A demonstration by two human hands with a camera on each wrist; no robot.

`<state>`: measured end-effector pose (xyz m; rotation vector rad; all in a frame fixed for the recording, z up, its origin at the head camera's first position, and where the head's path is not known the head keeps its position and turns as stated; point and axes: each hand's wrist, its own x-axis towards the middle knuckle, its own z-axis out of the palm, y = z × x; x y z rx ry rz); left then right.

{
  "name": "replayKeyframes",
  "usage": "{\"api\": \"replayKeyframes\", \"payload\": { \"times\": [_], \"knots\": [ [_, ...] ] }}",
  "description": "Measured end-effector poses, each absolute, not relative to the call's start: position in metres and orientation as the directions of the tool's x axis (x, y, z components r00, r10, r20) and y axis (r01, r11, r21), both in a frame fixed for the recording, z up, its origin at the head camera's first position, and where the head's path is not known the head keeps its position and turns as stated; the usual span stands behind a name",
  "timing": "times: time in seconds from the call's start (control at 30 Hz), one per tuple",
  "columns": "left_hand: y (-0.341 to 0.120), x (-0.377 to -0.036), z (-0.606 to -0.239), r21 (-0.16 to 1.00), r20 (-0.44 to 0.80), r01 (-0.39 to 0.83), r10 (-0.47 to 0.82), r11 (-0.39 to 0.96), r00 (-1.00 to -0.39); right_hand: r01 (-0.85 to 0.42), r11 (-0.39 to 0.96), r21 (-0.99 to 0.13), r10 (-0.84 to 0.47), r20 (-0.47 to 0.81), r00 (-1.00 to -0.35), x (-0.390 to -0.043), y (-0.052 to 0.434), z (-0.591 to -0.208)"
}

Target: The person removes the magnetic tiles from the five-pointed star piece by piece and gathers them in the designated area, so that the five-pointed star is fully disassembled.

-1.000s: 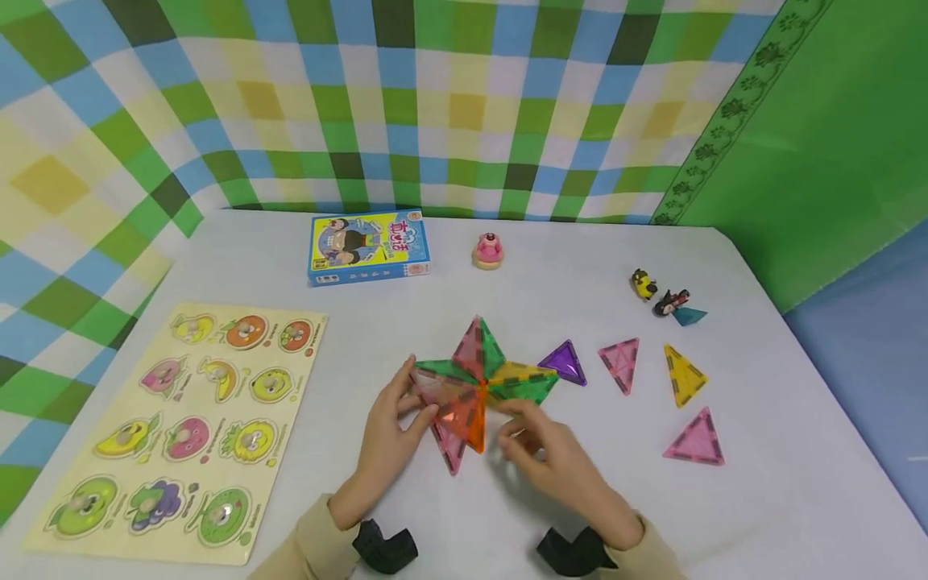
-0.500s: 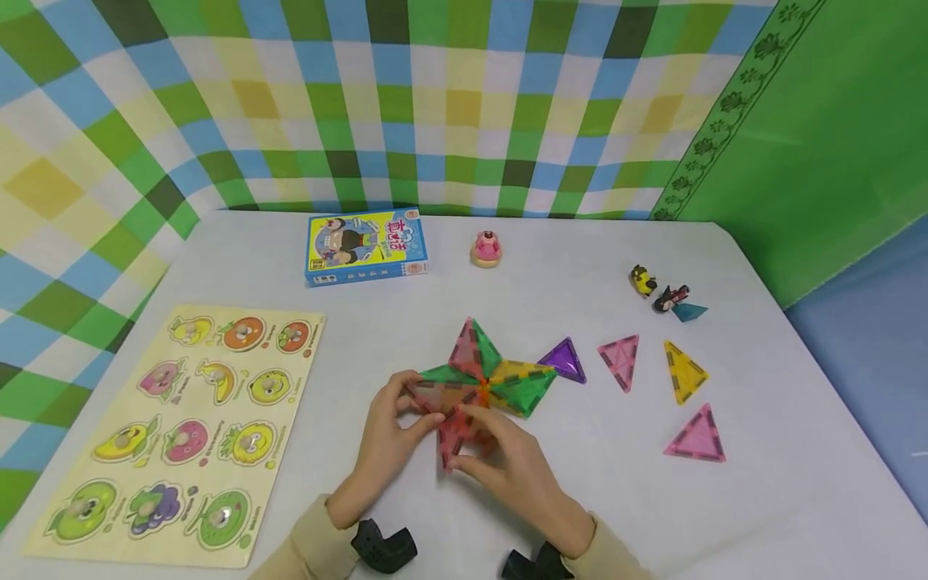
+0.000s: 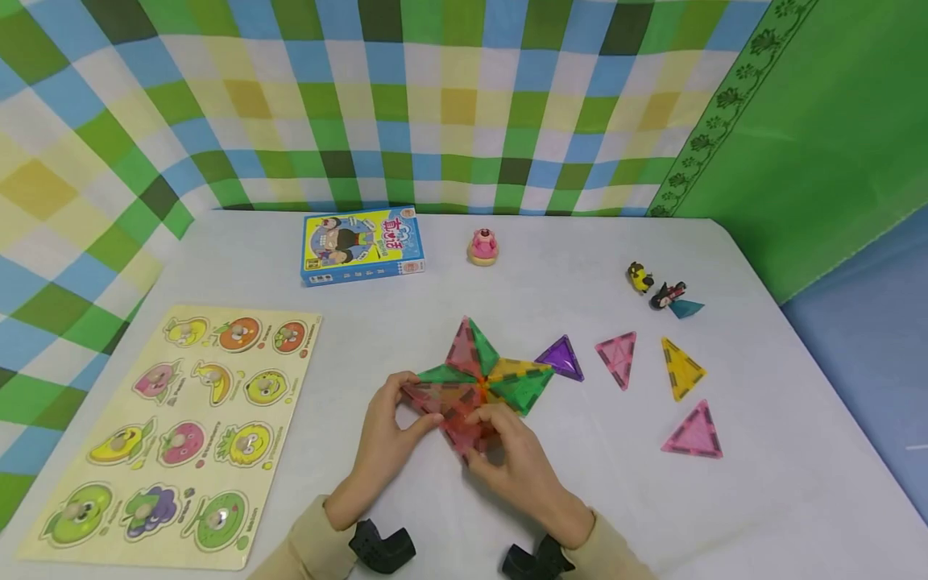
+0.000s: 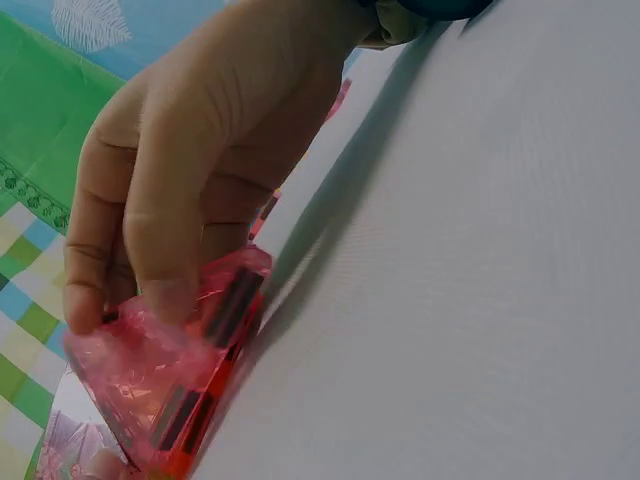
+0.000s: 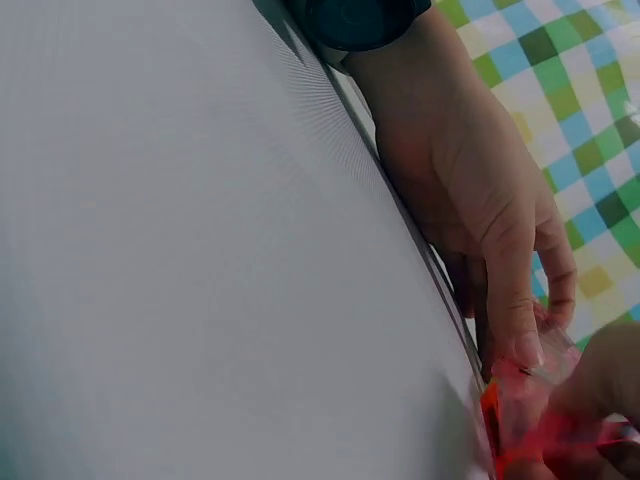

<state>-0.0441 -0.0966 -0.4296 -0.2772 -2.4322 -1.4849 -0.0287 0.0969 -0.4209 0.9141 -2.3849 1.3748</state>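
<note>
A star [image 3: 482,379] of joined translucent triangle tiles is seen lying flat at the middle of the table [image 3: 761,499] in the head view. Its lower left arm, a pink tile [image 4: 165,375], is pinched between the thumb and curled fingers of the left hand [image 3: 384,439]; the same grip is shown at the lower left of the left wrist view. The star's lower pink-orange tiles [image 5: 520,430] are gripped by the curled fingers of the right hand [image 3: 518,467], with the thumb laid on top. The two hands are nearly touching over the star's lower half.

Four loose triangle tiles are counted to the right of the star: one purple [image 3: 561,360] touching the star's right tip, one pink [image 3: 619,357], one yellow [image 3: 680,368] and one more pink [image 3: 693,432] lower right, the last three well apart from each other.

Along the far edge, one blue card box [image 3: 361,246] and one pink figure [image 3: 482,246] are placed. At the upper right, two small figures [image 3: 652,288] are set beside one teal triangle [image 3: 686,307]. One fruit puzzle board [image 3: 177,427] with twelve pieces is laid at the left.
</note>
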Motion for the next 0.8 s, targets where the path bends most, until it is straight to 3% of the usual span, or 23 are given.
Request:
{"api": "replayKeyframes", "payload": {
  "times": [0.13,0.23,0.37,0.53,0.67,0.8],
  "knots": [
    [-0.097,-0.044,-0.429,0.823,0.358,0.323,0.015,0.466,-0.934,-0.627,0.333,-0.704,-0.403,0.495,-0.77,-0.03,0.099,-0.419],
    [-0.096,-0.044,-0.429,0.828,0.356,0.323,0.017,0.459,-0.934,-0.55,0.264,-0.792,-0.339,0.458,-0.822,-0.032,0.108,-0.412],
    [-0.096,-0.042,-0.429,0.841,0.326,0.296,0.013,0.452,-0.945,-0.332,0.192,-0.924,-0.103,0.317,-0.943,-0.034,0.135,-0.396],
    [-0.096,-0.041,-0.431,0.839,0.331,0.3,0.012,0.454,-0.944,-0.052,0.201,-0.978,0.053,0.064,-0.997,-0.031,0.171,-0.386],
    [-0.096,-0.044,-0.432,0.835,0.362,0.333,0.019,0.437,-0.932,-0.016,0.366,-0.93,0.051,0.037,-0.998,-0.029,0.193,-0.389],
    [-0.096,-0.043,-0.431,0.846,0.337,0.308,0.012,0.435,-0.941,0.038,0.618,-0.785,0.075,0.011,-0.997,-0.025,0.21,-0.393]
  ]
}}
